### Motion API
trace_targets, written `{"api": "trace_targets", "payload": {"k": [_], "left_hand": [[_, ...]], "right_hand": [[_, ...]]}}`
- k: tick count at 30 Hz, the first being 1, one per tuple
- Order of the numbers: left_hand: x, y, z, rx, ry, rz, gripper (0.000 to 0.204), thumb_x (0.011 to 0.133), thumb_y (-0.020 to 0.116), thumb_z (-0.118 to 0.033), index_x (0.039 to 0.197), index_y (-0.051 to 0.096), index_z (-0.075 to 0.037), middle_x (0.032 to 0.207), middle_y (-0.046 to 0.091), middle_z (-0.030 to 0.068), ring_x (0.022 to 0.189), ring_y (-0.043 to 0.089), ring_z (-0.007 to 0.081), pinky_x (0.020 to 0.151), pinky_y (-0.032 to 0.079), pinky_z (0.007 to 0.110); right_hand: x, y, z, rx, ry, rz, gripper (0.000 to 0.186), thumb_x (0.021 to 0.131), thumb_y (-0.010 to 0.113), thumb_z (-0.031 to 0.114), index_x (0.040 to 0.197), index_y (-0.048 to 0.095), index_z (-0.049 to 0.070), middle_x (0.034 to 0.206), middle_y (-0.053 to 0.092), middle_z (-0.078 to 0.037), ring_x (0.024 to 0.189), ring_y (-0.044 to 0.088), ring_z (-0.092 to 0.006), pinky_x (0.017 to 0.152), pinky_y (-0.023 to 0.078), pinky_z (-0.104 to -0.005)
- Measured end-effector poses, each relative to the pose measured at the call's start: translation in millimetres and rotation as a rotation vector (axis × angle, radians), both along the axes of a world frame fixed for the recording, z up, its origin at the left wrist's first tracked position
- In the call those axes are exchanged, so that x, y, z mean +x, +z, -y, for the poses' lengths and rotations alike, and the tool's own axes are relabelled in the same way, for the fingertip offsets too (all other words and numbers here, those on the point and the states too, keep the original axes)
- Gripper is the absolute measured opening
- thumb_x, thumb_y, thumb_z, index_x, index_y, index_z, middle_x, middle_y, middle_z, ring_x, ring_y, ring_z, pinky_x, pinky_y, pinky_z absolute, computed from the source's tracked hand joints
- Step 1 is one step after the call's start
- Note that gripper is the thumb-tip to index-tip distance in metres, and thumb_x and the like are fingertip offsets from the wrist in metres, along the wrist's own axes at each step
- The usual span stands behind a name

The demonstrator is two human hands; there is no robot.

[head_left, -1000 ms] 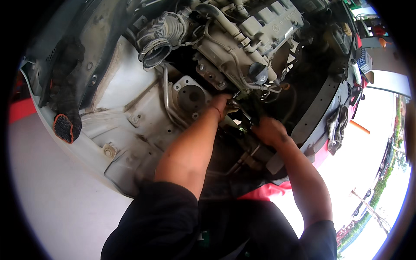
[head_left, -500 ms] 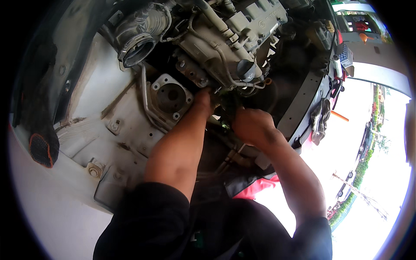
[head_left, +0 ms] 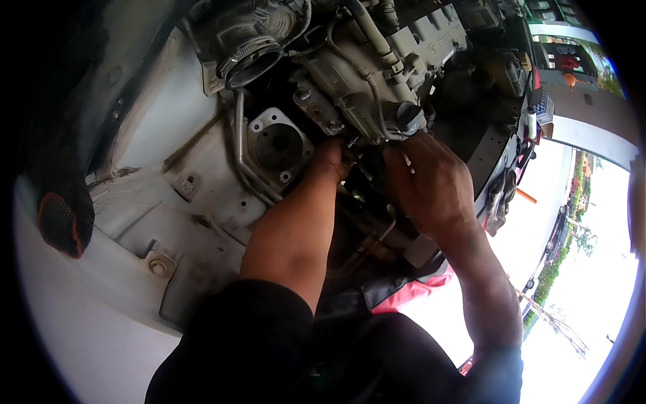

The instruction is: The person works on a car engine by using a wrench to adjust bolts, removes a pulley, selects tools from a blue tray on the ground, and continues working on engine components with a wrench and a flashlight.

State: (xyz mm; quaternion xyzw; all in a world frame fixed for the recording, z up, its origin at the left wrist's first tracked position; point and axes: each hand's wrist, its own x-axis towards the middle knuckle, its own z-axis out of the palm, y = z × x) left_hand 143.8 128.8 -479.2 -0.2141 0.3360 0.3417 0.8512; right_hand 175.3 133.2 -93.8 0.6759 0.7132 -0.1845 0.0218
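left hand (head_left: 330, 161) – under engine (head_left: 377, 74) | right hand (head_left: 427, 185) – beside it

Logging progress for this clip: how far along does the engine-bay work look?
Done: the round mount on the white inner wing is bare, and the ribbed intake hose ends open. In hand: left hand and right hand reach beneath the engine; their fingers are hidden. What is left cannot be told.

A dull grey engine block (head_left: 377, 74) with a black round cap (head_left: 409, 116) sits above a white inner body panel (head_left: 168, 202) streaked with grime, a black glove (head_left: 60, 215) edged in red-orange lies at the left, and both sleeves (head_left: 249, 337) are dark.
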Motion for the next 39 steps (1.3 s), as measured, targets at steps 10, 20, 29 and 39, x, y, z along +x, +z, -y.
{"api": "trace_targets", "payload": {"k": [10,20,29,39], "left_hand": [[-0.5,31.4,-14.0,0.051,-0.004,-0.061,0.018,0.09,0.052,-0.011,0.101,0.064,-0.003,0.093,0.066,0.0103,0.08,0.063,0.0251,0.071,0.054,0.041],[70.3,-30.2,12.9,0.092,-0.258,-0.506,0.03,0.082,0.055,-0.007,0.111,0.063,-0.006,0.113,0.063,0.009,0.094,0.062,0.0272,0.083,0.051,0.044],[46.8,-41.6,-18.2,-0.06,-0.385,-0.579,0.022,0.088,0.054,-0.016,0.106,0.063,-0.006,0.105,0.064,0.0123,0.088,0.062,0.0268,0.077,0.051,0.046],[9.1,20.7,-8.5,-0.013,-0.103,-0.125,0.026,0.096,0.044,-0.02,0.114,0.058,-0.007,0.106,0.065,0.013,0.094,0.063,0.0306,0.083,0.051,0.053]], "right_hand": [[-4.0,-32.7,16.3,0.113,0.1,0.087,0.037,0.093,0.054,0.037,0.107,0.053,0.002,0.096,0.064,-0.017,0.097,0.063,-0.0352,0.078,0.053,-0.0472],[126.2,-171.5,85.0,-0.158,0.136,0.183,0.061,0.089,0.059,0.04,0.13,0.046,-0.004,0.107,0.066,-0.025,0.097,0.065,-0.0392,0.088,0.051,-0.0458],[103.1,-154.6,47.6,-0.783,-0.108,0.122,0.056,0.088,0.057,0.038,0.123,0.054,-0.005,0.113,0.064,-0.027,0.108,0.062,-0.0377,0.093,0.048,-0.0444],[42.4,-83.5,17.8,-0.621,0.038,0.226,0.036,0.091,0.053,0.032,0.107,0.064,0.002,0.103,0.069,-0.022,0.096,0.067,-0.0358,0.082,0.054,-0.0441]]}}
